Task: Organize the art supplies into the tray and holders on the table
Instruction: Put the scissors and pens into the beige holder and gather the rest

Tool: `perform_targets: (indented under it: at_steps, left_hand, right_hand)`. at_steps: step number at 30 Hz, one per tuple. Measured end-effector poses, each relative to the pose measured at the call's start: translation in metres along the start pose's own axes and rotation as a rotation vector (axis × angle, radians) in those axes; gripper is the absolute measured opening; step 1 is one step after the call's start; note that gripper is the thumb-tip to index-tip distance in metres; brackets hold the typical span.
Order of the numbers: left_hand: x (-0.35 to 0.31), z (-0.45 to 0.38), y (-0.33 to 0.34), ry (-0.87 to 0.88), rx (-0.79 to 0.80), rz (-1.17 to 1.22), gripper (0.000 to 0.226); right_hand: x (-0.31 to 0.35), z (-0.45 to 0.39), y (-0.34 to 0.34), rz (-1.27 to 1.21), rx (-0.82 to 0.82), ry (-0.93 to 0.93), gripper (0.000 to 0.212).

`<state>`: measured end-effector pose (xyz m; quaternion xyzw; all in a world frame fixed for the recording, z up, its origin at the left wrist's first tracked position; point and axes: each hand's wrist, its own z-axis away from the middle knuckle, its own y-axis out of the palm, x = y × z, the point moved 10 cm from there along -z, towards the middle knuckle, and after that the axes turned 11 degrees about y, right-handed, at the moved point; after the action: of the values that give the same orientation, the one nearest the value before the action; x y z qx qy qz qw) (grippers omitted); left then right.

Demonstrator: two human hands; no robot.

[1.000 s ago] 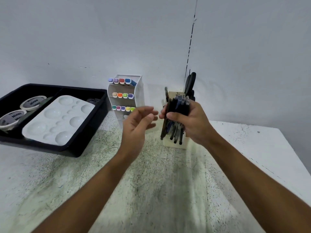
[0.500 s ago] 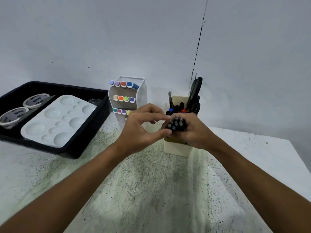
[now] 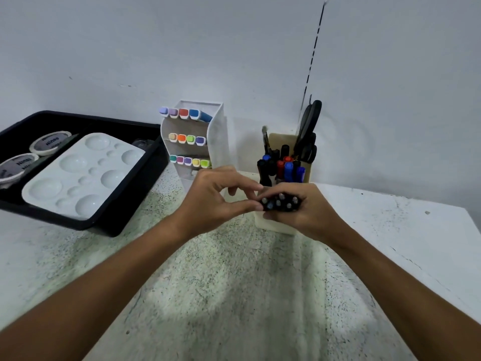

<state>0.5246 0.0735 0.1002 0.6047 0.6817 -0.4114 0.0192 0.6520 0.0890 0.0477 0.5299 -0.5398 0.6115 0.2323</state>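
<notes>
My right hand (image 3: 308, 213) grips a bundle of black pens (image 3: 279, 203), their ends pointing at the camera, just in front of the cream pen holder (image 3: 274, 225). My left hand (image 3: 213, 200) pinches the left edge of that bundle with thumb and forefinger. The holder stands behind the hands with several markers (image 3: 283, 168), a brush and black scissors (image 3: 308, 131) in it. Left of it stands a white tiered marker rack (image 3: 217, 142) with rows of coloured markers.
A black tray (image 3: 130, 188) at the left holds a white paint palette (image 3: 83, 173) and two round paint pots (image 3: 49, 143). The speckled table ends at the right edge (image 3: 442, 246). A grey wall is close behind.
The right hand turned the pen bundle from upright to end-on and lowered it in front of the holder. The left hand came in from open to pinch the bundle.
</notes>
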Motion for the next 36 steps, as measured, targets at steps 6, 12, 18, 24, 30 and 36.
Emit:
perform_targets:
  at_steps: [6,12,18,24,30,36]
  left_hand:
    - [0.007,0.001,0.006,-0.037,0.029,0.03,0.029]
    - [0.019,0.007,0.017,-0.1,0.096,0.103,0.038]
    - [0.03,0.014,0.033,-0.148,0.117,0.142,0.059]
    - [0.028,0.01,0.052,-0.099,0.119,0.146,0.06]
    - [0.039,0.009,0.054,-0.149,0.081,0.181,0.033]
    - [0.041,0.01,0.061,-0.208,0.085,0.217,0.031]
  right_hand:
    - [-0.004,0.011,-0.006,-0.006,-0.06,0.041,0.038]
    - [0.0,0.027,-0.02,0.054,-0.124,0.039,0.052]
    - [-0.009,0.049,-0.036,0.157,-0.245,0.067,0.061]
    - [-0.013,0.05,-0.032,0.221,-0.347,0.012,0.046]
    - [-0.02,0.05,-0.034,0.26,-0.445,0.033,0.03]
    - [-0.02,0.048,-0.028,0.213,-0.451,0.037,0.021]
